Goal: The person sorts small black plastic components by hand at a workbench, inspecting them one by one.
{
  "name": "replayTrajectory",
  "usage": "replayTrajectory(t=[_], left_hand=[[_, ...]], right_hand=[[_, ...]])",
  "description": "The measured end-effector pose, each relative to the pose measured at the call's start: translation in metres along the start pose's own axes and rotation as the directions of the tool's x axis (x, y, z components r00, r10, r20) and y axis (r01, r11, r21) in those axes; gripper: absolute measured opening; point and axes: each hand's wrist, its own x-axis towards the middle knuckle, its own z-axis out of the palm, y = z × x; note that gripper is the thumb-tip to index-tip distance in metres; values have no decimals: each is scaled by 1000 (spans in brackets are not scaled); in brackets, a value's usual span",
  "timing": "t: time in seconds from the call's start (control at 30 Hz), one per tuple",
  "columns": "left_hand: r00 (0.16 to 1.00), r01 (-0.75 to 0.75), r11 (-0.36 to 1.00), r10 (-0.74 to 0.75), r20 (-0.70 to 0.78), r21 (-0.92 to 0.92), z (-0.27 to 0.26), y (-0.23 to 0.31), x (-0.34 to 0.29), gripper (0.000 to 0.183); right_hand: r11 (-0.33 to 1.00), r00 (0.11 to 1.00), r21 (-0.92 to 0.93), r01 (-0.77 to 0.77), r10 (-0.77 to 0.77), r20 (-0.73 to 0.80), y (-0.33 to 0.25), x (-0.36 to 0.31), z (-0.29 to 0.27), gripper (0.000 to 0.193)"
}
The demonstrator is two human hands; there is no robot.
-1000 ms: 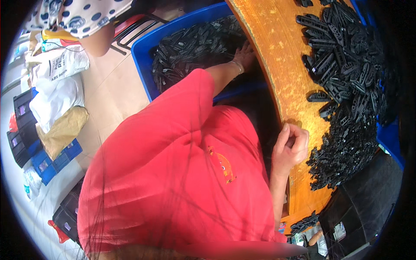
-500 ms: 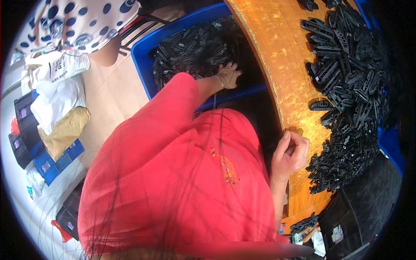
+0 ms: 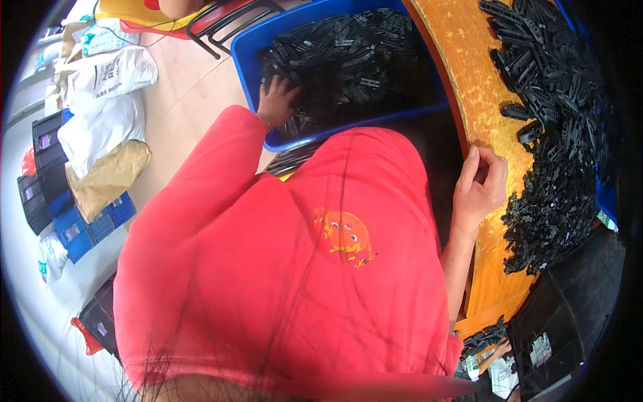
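Note:
My left hand (image 3: 278, 100) is at the near left side of a blue bin (image 3: 246, 70), its fingers spread over a heap of black plastic parts (image 3: 355, 57). No part is visibly gripped in it. At the edge of the wooden table (image 3: 469, 80), my right hand (image 3: 481, 184) is closed, with thumb and fingertips together. Whatever it may hold is hidden. Long slotted black plastic pieces (image 3: 552, 87) are piled on the table beyond that hand. Beside them, closer to me, is a heap of smaller black parts (image 3: 549, 214).
White sacks (image 3: 110, 70), a brown paper bag (image 3: 110, 177) and blue crates (image 3: 100, 224) stand along the left side. A black chair frame (image 3: 207, 40) is beside the bin. A dark panel (image 3: 569, 301) and another person's arm (image 3: 494, 355) show at the lower right.
My left hand has moved leftward across the bin, from its right side to its left. My right hand stays closed at the table edge. The dotted cloth has left the view.

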Motion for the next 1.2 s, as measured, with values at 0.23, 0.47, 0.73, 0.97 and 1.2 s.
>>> replayTrajectory(t=[0.23, 0.47, 0.73, 0.97, 1.2], left_hand=[[963, 258, 950, -267, -32, -179, -16, 10, -22, 77], [775, -313, 859, -16, -631, -406, -136, 78, 50, 58], [380, -817, 540, 239, -893, -203, -345, 228, 60, 34], [433, -805, 568, 364, -824, -172, -356, 325, 102, 20], [469, -807, 540, 341, -815, -238, -343, 343, 102, 14]], right_hand=[[983, 1000, 179, -26, 24, 18, 0, -4, -16, 7], [987, 998, 147, -63, 66, -18, -3, -29, -58, 8], [975, 973, 66, -212, 217, -81, 26, -50, -93, 7], [957, 943, 9, -291, 288, -165, 47, -70, -119, 7], [945, 932, -51, -324, 309, -192, 56, -62, -119, 11]])
